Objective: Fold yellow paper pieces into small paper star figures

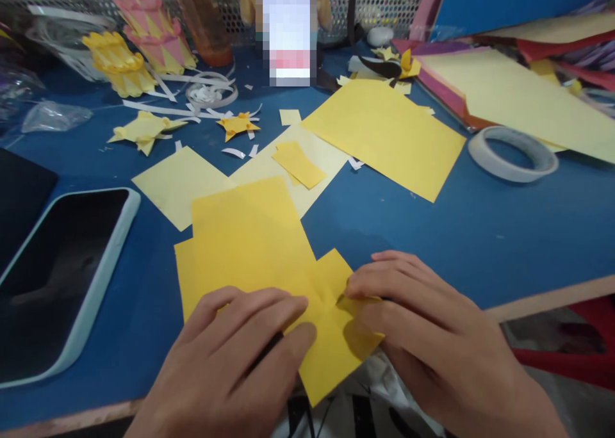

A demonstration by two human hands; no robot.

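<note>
A small yellow square of paper (329,351) with faint creases lies across the table's front edge, between my two hands. My left hand (240,355) grips its left side, the index finger and thumb close together at the edge. On the opposite side, my right hand (427,335) pinches the paper, and its right part bends up a little with a shadow beneath. Larger yellow sheets (245,239) lie partly under my left hand and behind the square. The right thumb is mostly hidden.
A phone (57,278) lies at left, a tape roll (510,169) at right. Behind are pale yellow paper (182,185), a big yellow sheet (389,130), folded paper stars (147,130), paper strips (211,92) and paper towers (115,63). A pixelated bright screen (288,28) stands at the back.
</note>
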